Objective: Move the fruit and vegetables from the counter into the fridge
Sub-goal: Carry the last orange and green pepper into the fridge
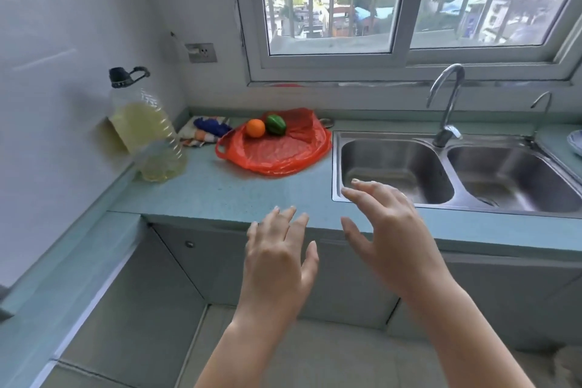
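Note:
An orange (255,128) and a dark green round fruit (276,124) lie side by side on a flattened red plastic bag (283,151) at the back of the pale green counter (220,195). My left hand (278,257) hovers in front of the counter's edge, fingers spread and holding nothing. To its right my right hand (385,227) reaches over the counter's edge near the sink's left corner, fingers straight and empty. Both hands are well short of the fruit. The fridge is not in view.
A large clear bottle (148,135) of yellowish oil stands at the counter's left by the wall. A folded patterned cloth (206,131) lies behind it. A steel double sink (456,170) with a curved tap (447,104) fills the right side. Cabinet doors are below.

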`<state>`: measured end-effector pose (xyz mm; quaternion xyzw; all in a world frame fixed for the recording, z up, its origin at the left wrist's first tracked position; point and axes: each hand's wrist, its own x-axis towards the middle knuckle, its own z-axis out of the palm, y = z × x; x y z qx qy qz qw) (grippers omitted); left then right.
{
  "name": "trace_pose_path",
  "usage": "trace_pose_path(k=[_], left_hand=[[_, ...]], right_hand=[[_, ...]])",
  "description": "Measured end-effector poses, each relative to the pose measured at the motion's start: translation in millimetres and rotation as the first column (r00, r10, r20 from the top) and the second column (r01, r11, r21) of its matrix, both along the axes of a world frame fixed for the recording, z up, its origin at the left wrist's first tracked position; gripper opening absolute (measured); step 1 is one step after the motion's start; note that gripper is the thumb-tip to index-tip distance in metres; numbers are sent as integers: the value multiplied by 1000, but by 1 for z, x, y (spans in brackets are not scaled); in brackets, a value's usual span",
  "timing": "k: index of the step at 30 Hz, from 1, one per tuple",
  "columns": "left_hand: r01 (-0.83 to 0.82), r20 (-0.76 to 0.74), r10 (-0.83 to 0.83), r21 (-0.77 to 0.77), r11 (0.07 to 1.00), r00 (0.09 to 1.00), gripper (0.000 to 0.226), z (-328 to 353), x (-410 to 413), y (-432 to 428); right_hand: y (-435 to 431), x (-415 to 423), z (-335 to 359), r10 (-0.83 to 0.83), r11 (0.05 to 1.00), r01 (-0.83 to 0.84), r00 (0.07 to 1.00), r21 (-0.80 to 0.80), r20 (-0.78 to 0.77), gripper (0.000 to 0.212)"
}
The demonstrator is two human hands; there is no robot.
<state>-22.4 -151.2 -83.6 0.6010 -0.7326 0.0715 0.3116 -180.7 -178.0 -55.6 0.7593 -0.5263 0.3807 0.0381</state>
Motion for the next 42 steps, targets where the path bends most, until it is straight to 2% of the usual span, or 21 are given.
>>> trace_pose_path(k=[8,16,23,30,35,42], left_hand=[[-71,-66,72,16,997,995,47,-5,99,-118],[-76,-85,79,46,996,993,49,-7,174,-229],[-32,-128,51,142,989,991,44,-32,189,-300],[-64,-136,92,199,978,986,48,-44,200,-390],[-93,-112,121,226,970,986,49,-53,201,-463],[-125,-153,185,336,934,971,51,-82,200,-538]], right_hand=[[-118,84,-5,24,999,-26,999,-36,-39,35],[-225,159,-3,43,998,-41,998,38,-38,37],[-301,171,-22,29,991,-23,999,130,-43,39],[-398,180,-41,55,982,-45,997,181,-51,35],[-474,176,-60,49,965,-26,995,260,-82,35],[-563,177,-95,78,923,-42,994,383,-79,37]])
